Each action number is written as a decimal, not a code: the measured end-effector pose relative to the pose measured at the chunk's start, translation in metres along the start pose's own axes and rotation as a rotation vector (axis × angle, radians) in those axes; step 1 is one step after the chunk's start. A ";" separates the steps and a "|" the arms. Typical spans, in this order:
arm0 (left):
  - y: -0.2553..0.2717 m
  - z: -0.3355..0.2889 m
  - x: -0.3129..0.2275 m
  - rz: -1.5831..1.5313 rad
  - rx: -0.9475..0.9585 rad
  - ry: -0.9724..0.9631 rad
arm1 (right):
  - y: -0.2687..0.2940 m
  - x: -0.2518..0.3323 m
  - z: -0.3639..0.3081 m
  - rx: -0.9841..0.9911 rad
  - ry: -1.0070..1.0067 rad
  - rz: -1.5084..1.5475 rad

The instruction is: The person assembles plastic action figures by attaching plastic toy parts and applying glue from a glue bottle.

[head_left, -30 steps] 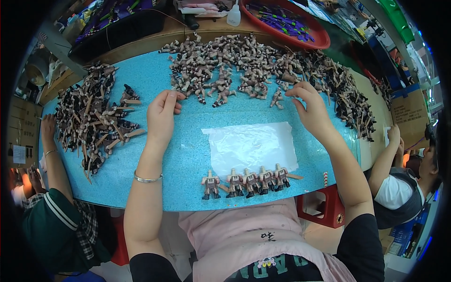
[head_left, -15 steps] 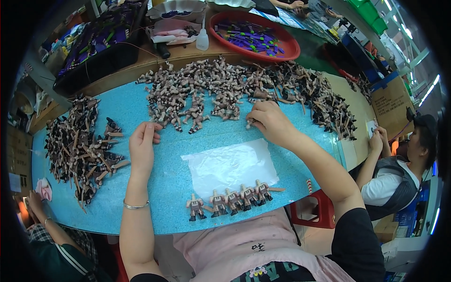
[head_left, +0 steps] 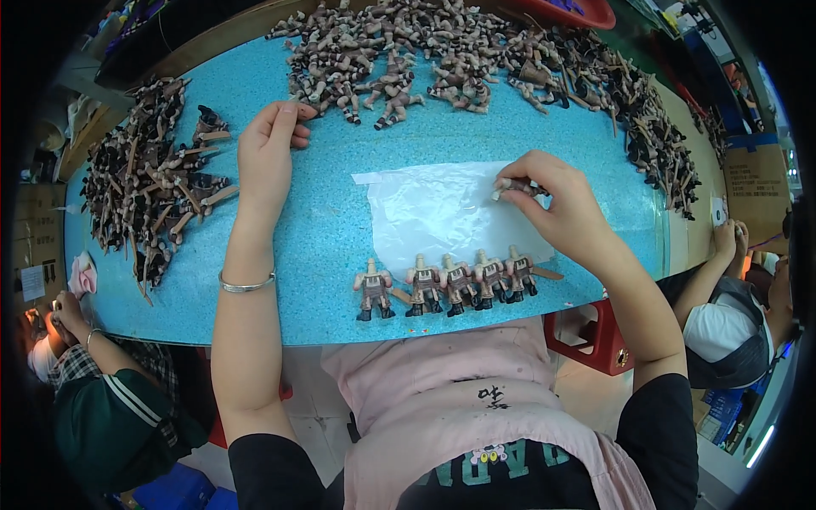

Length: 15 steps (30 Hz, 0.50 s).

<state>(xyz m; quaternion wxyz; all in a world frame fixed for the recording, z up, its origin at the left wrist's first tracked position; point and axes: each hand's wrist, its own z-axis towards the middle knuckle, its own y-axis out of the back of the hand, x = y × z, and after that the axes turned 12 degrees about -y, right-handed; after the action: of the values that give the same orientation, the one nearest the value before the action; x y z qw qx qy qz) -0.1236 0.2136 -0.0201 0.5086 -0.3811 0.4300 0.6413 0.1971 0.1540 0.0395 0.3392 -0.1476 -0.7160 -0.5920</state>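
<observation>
Toy figure is pinched in your right hand, over the clear bag. Your left hand lies loose and empty on the blue worktop. Five more figures stand at 6 o'clock from the bag.

My right hand pinches a small figure over the clear bag; at nine o'clock my left hand rests on the blue desk.
</observation>
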 end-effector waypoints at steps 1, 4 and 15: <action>0.001 0.000 0.001 -0.001 0.002 0.000 | -0.003 0.001 0.001 0.000 -0.001 0.001; 0.000 0.000 0.001 -0.003 0.000 0.002 | -0.014 0.003 0.005 -0.009 0.063 -0.016; 0.002 -0.006 -0.001 -0.012 -0.003 -0.015 | -0.008 0.010 -0.006 -0.073 -0.030 0.190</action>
<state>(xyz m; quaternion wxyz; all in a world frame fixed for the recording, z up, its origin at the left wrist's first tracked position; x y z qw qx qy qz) -0.1252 0.2076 -0.0211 0.5152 -0.3797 0.4231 0.6415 0.1869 0.1448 0.0407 0.3775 -0.2361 -0.6817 -0.5805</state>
